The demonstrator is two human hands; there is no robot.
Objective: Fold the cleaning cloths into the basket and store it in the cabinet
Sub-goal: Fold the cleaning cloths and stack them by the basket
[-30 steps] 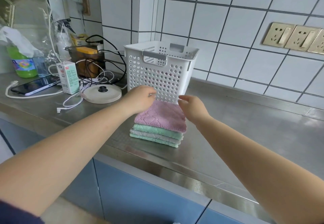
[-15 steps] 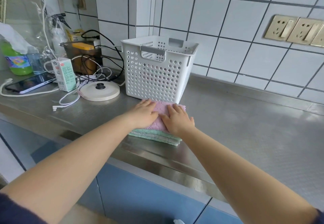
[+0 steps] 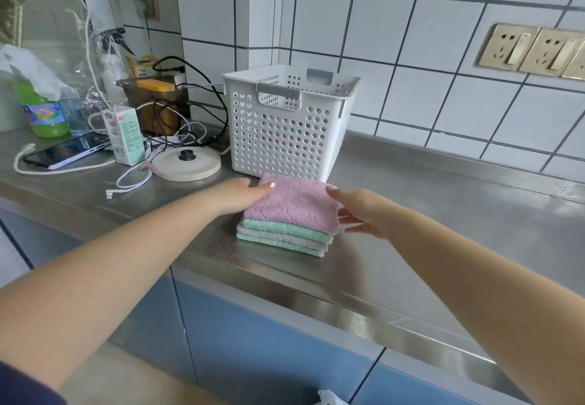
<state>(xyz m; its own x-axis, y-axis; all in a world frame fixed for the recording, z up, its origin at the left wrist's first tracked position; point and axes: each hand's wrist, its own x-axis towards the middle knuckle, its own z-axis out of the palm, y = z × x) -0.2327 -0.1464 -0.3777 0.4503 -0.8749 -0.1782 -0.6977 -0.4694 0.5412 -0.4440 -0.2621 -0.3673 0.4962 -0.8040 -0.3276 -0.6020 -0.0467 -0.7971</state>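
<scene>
Pink cloth (image 3: 292,203) tops our folded stack (image 3: 285,233), set between left hand (image 3: 235,195), thumb resting on its corner, and right hand (image 3: 361,211), fingers spread, holding nothing. Basket (image 3: 285,126) just beyond both hands; loading and cabinet storage remain.

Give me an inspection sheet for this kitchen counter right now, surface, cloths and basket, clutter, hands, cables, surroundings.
Surface: steel counter, bare on the right.
Job's things: folded cloths stacked on the counter, pink on top; white basket upright behind the stack.
Clutter: carton, phone, round lid, green bottle, all left of the basket.
Hands: left hand touches the stack's left side, thumb on the pink cloth; right hand open at its right edge.
Cables: black and white cables tangled left of the basket.
Surroundings: tiled wall, wall sockets, blue cabinet doors below.
</scene>
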